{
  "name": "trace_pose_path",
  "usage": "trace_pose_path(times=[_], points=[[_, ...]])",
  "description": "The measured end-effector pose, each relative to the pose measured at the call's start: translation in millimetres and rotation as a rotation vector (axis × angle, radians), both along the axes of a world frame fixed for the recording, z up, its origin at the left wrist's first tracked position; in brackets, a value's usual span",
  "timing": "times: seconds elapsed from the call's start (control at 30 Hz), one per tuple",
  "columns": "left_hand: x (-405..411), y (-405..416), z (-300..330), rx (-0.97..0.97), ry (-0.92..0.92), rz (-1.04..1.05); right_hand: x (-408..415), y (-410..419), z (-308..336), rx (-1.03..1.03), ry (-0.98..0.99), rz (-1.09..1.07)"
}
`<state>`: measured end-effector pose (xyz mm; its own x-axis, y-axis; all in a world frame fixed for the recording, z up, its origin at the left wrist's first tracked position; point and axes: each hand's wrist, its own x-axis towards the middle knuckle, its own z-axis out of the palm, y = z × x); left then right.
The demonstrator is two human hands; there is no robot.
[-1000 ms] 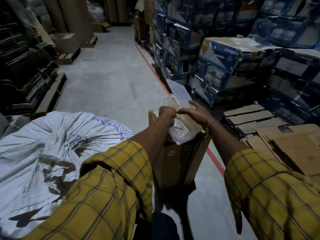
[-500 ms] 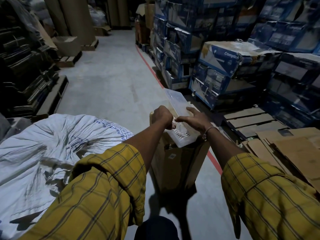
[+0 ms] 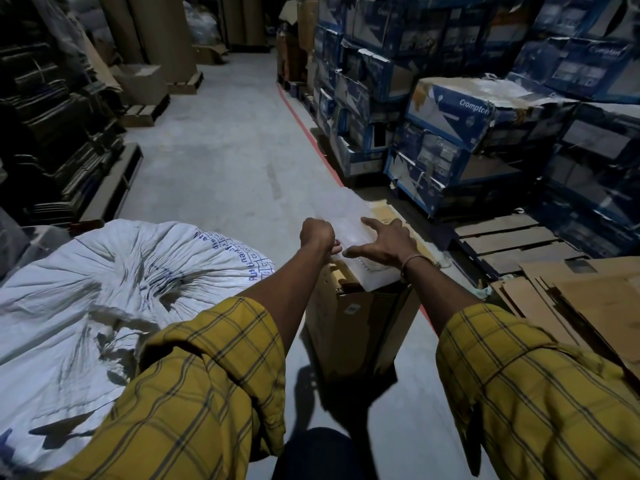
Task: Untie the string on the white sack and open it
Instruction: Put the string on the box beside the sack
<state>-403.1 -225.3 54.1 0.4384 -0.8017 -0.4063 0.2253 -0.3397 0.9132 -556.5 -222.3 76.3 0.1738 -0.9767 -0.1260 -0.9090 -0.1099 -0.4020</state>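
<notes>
White sack (image 3: pixel 104 306) lain at left, gathered neck facing up, left hand (image 3: pixel 317 233) fisted on clear bag (image 3: pixel 349 216), right hand (image 3: pixel 388 242) now splayed flat, bag lowered onto box (image 3: pixel 360 323).

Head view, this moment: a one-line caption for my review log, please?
Both hands, left fisted, right spread, handle a clear plastic bag atop a cardboard box; the white sack lies untouched alongside.
</notes>
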Motion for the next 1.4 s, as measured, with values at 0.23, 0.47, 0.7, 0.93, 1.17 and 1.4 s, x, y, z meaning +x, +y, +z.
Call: trace_pose_path(times=[0.23,0.47,0.7,0.93,1.17,1.4], points=[[-1,-6,-6,-0.038,-0.038,-0.012,2,4,-5,0.012,0.137,-0.009],[0,-9,-10,-0.027,-0.027,-0.03,-13,4,1,0.197,0.208,0.076],[-4,-4,-12,-0.048,-0.034,-0.063,-18,5,14,0.274,0.219,0.106],[-5,3,-6,-0.044,-0.024,-0.201,-13,2,-3,0.096,0.074,-0.006],[-5,7,-5,-0.043,-0.273,-0.327,-13,8,-5,0.171,0.113,0.027],[-6,11,-8,-0.022,-0.088,-0.334,-17,9,-19,0.116,0.215,0.1]])
